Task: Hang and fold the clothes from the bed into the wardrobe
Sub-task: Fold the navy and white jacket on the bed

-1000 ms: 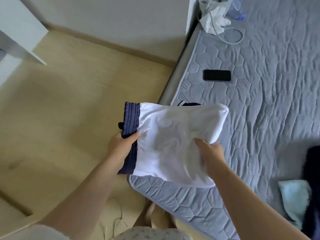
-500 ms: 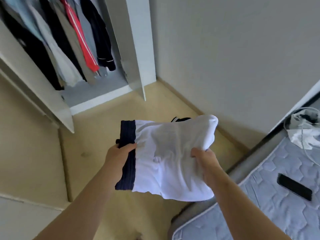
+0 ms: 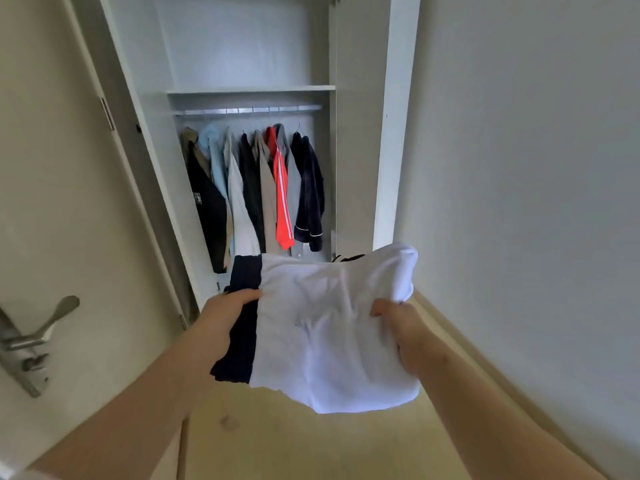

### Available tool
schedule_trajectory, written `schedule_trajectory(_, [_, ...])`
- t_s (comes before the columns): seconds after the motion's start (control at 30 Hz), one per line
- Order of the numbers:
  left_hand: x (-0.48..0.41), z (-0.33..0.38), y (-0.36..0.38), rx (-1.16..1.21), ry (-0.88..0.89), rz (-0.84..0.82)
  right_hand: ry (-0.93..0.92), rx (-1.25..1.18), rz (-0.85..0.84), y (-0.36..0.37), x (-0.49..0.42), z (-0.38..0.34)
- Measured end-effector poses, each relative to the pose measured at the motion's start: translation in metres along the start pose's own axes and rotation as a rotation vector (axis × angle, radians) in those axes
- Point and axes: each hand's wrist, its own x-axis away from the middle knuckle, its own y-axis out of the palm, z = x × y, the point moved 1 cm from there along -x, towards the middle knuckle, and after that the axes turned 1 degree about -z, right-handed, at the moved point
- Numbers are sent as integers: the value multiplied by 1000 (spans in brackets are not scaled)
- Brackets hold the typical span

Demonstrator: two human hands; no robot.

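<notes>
An open wardrobe (image 3: 356, 133) is seen at upper centre, with garments (image 3: 256, 188) hung on its rail. Folded clothes (image 3: 329, 327), white over what seems a dark navy piece, are held at mid-frame below it, gripped at the left edge by the left hand (image 3: 225, 313) and at the right by the right hand (image 3: 405, 330).

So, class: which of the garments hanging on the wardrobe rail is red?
The red garment with white stripes, third from the right; the others are dark, grey, beige, white or pale blue.
</notes>
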Motion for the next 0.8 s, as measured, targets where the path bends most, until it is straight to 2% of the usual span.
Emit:
schedule_trajectory(0.27, [-83,101,-10,-3,91,49,-66,-28,-92,50,-91,-84])
schedule_trajectory(0.5, [-186,175,27,24,168,98,-147,-61,-212,57,-223,-157])
schedule_trajectory(0.8, [-301,256,69,-1,207,157,-178,-30,-268,81,-371,-242])
